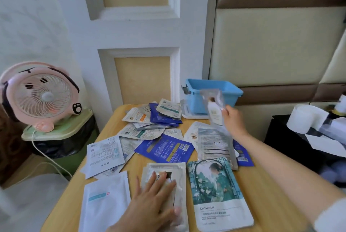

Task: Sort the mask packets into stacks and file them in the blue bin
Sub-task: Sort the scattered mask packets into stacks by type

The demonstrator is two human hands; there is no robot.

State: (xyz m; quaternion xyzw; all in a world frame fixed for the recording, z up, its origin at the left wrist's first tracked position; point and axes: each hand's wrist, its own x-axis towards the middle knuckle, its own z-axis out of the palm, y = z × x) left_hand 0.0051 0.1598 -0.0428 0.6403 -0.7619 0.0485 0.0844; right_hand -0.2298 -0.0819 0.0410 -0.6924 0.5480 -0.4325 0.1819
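The bench (265, 185) is a light wooden top with a smooth, matt face, and mask packets cover most of it. Off its left edge stands one round pink plastic fan (40, 96) on a pale green lid (61, 130). At the far right corner sits the blue bin (196, 104), a rectangular plastic tub resting on a flat white tray (189, 114).

The mask packets are flat, glossy foil or film rectangles. Along the near edge lie three separate spots: a plain white packet (106, 203) at the left, a silvery stack (180, 175) in the middle, and a teal packet (215, 194) printed with a garden figure at the right. Beyond the teal packet lies a grey one (215, 143), and near the centre a dark blue one (164, 149). The loose heap (142, 125) towards the far edge overlaps too much to count.

The right hand (233, 119) is raised in front of the blue bin, pinching one clear packet (213, 108) with a bottle printed on it, blurred. The left hand (149, 201) lies flat, fingers straight and spread, pressing on the silvery stack.
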